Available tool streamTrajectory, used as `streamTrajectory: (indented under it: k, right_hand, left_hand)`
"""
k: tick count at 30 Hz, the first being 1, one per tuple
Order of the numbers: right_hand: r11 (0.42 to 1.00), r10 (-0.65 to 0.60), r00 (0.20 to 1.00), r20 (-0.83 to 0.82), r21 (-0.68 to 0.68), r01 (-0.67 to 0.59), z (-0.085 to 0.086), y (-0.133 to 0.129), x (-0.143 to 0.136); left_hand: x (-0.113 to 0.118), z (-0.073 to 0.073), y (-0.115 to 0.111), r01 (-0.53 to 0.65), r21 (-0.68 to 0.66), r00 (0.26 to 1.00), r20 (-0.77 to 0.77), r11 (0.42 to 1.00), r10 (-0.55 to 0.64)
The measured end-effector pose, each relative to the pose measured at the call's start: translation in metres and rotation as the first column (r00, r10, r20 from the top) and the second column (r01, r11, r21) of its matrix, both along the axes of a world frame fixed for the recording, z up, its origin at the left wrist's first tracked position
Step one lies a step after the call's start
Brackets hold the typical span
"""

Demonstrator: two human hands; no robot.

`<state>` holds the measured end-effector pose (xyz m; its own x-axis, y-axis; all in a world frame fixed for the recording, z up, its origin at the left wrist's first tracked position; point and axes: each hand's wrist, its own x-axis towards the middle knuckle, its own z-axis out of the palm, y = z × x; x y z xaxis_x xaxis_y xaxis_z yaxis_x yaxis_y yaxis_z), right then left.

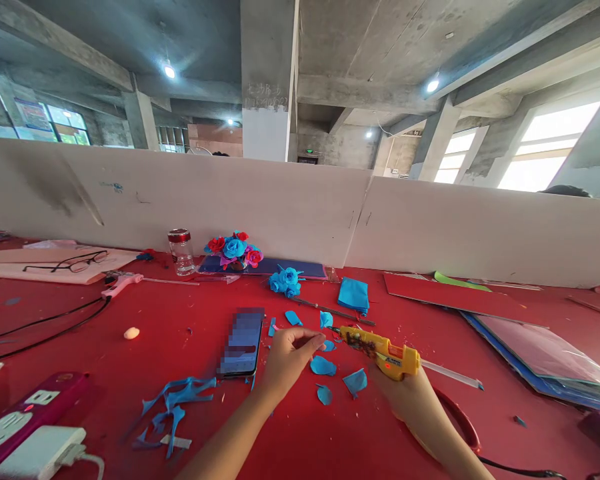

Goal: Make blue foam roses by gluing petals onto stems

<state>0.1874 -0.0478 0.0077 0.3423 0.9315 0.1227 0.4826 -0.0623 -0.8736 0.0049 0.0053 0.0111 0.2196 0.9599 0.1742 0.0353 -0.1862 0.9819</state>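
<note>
My left hand [293, 357] is closed in a pinch at the middle of the table. A small blue paper flower bud [326, 320] shows just above its fingertips; its lower end is hard to make out. Wrapped in my right hand [400, 387] is a yellow hot glue gun [380, 350], its nozzle pointing left, close to the bud. A clear glue stick [453, 375] sticks out of the gun's back. Loose blue paper petals [323, 365] lie below and around the hands.
A phone [241, 343] lies left of my left hand, with blue paper scraps [175, 400] nearer. Behind are blue paper flowers [286, 281], a flower arrangement [235, 250], a glass jar [182, 253] and folded blue paper [353, 295]. A pink glue gun [123, 285] and power strip [30, 413] sit left.
</note>
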Motion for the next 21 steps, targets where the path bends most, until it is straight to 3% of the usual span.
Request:
streamTrajectory:
  k: [8,13,17,21]
  right_hand:
    - [0.999,0.032,0.997,-0.065,-0.013,-0.032,-0.002,0.004,0.009]
    - [0.999,-0.014,0.982,-0.191,0.035,0.021,0.007,0.002,0.021]
    - [0.987,-0.158,0.932,-0.326,-0.024,0.159,0.007,0.005,0.059]
    - [0.974,-0.217,0.848,-0.485,-0.051,0.22,-0.009,0.01,0.112]
  left_hand:
    - [-0.001,0.003,-0.002,-0.003,0.001,1.0,0.006,1.0,0.003]
    - [-0.001,0.003,-0.001,-0.002,-0.003,1.0,0.025,1.0,0.002]
    - [-0.001,0.001,0.001,0.0,0.002,0.999,0.045,1.0,0.0]
    - [-0.001,0.001,0.002,-0.006,0.003,0.999,0.05,1.0,0.006]
